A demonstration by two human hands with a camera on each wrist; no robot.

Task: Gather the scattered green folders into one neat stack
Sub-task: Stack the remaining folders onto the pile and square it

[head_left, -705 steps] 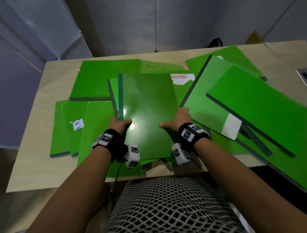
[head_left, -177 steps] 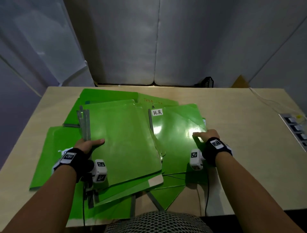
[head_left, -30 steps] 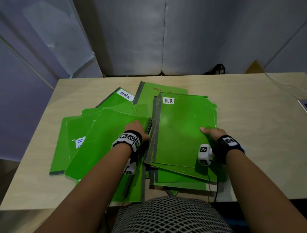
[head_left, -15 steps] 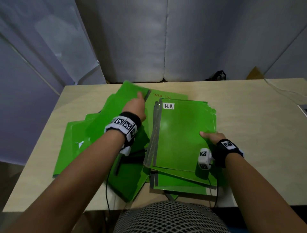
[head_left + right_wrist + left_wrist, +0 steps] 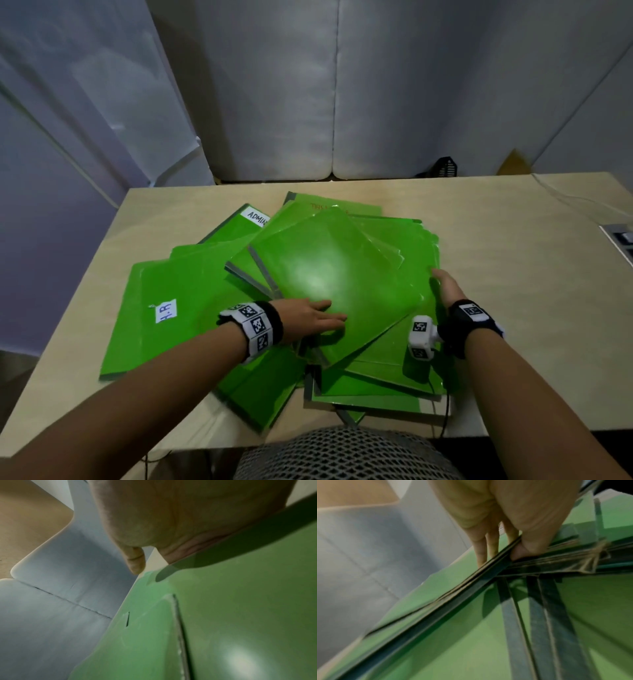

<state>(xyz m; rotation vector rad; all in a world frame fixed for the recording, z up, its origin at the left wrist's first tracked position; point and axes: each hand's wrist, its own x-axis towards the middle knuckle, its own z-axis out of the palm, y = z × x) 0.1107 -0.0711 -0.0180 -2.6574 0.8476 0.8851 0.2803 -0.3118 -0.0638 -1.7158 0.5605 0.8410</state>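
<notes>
Several green folders lie in a loose pile on the wooden table (image 5: 513,274). The top folder (image 5: 329,281) sits skewed on the pile (image 5: 394,380) in the middle. My left hand (image 5: 318,315) lies on its near left edge; in the left wrist view the fingers (image 5: 481,545) rest on top and the thumb (image 5: 520,551) is tucked under the edge (image 5: 453,588), pinching it. My right hand (image 5: 442,284) lies flat, fingers straight, along the pile's right edge (image 5: 240,615). To the left lie a folder labelled H.R (image 5: 164,308) and, further back, one labelled ADMIN (image 5: 246,222).
One folder (image 5: 263,394) hangs over the table's front edge near my lap. A power strip (image 5: 621,240) and its cable (image 5: 565,195) are at the far right. A black basket (image 5: 445,168) stands behind the table, against grey wall panels.
My left hand has swung a folder from the left side over onto the middle pile, covering the H.R label there; it now lies skewed on top. My right hand stayed at the pile's right edge.
</notes>
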